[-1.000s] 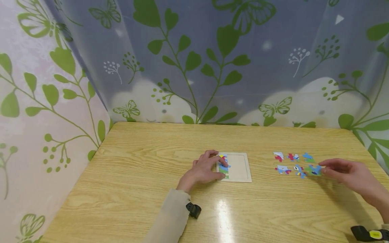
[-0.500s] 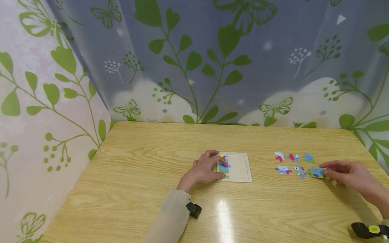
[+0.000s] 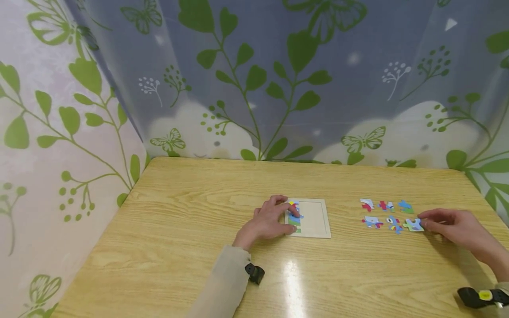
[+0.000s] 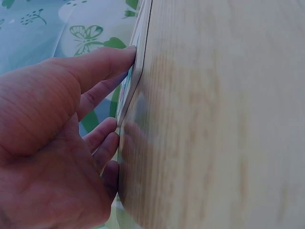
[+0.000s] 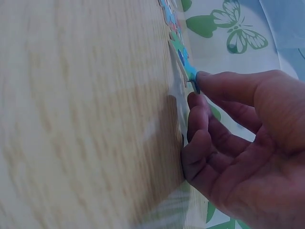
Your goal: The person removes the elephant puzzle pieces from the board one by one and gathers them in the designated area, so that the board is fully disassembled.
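Observation:
My left hand rests on the left side of a square wooden puzzle board. Its thumb and index finger press on the joined puzzle pieces there, partly covering them; in the left wrist view the other fingers bend beside the board's edge. At the right, my right hand pinches a green and blue jigsaw piece between thumb and fingers. In the right wrist view that piece is tilted, one edge raised from the table. Several loose jigsaw pieces lie to its left and behind it.
The loose pieces form two rows, with a white and red piece at the back left. A wood-grain table carries everything. Printed fabric hangs behind it, and more fabric covers the left side.
The right hand has tilted the green and blue piece, whose visible face now looks paler. The left hand stays on the board. The head view has shifted slightly.

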Available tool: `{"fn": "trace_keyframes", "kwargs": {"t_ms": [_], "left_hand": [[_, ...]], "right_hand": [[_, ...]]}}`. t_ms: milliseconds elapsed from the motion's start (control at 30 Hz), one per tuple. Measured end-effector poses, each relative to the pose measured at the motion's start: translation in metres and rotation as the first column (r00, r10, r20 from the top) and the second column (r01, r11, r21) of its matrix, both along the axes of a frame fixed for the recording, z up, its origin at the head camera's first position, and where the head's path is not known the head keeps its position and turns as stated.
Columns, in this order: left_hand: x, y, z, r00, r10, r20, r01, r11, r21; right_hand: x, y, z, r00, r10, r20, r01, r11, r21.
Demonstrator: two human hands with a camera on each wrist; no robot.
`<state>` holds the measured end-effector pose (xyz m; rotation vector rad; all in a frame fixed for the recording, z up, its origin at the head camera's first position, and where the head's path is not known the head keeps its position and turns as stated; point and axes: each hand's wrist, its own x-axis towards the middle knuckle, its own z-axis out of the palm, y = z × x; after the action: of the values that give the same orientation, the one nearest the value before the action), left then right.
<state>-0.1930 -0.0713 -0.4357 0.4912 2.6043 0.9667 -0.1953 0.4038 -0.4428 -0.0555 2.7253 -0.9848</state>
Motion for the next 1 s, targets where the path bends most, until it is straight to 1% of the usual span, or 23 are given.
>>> {"fn": "trace_keyframes", "kwargs": {"t_ms": [333, 433, 633, 800, 900, 1000], "left_hand": [[-0.002, 0.000, -0.002, 1.000, -0.005, -0.004, 0.005, 1.000, -0.004], [-0.002, 0.000, -0.002, 1.000, -0.006, -0.004, 0.006, 1.000, -0.009], [-0.002, 0.001, 0.000, 1.000, -0.012, -0.004, 0.012, 0.999, -0.031], [-0.002, -0.001, 0.002, 0.999, -0.050, 0.003, 0.050, 0.997, -0.054], [-0.001, -0.005, 0.002, 0.996, -0.089, 0.000, 0.089, 0.995, -0.055], [0.000, -0.010, 0.002, 0.994, -0.113, -0.005, 0.113, 0.993, -0.045]], "right_hand": [[0.002, -0.001, 0.005, 1.000, -0.008, 0.006, 0.008, 0.999, 0.036], [0.003, -0.005, 0.007, 1.000, -0.013, -0.021, 0.014, 0.998, 0.059], [0.006, -0.018, 0.014, 0.997, 0.017, -0.074, -0.011, 0.997, 0.077], [0.007, -0.030, 0.020, 0.993, 0.052, -0.107, -0.048, 0.998, 0.037], [0.009, -0.039, 0.022, 0.989, 0.069, -0.128, -0.067, 0.998, 0.019], [0.009, -0.046, 0.025, 0.986, 0.090, -0.141, -0.092, 0.996, -0.003]]}}
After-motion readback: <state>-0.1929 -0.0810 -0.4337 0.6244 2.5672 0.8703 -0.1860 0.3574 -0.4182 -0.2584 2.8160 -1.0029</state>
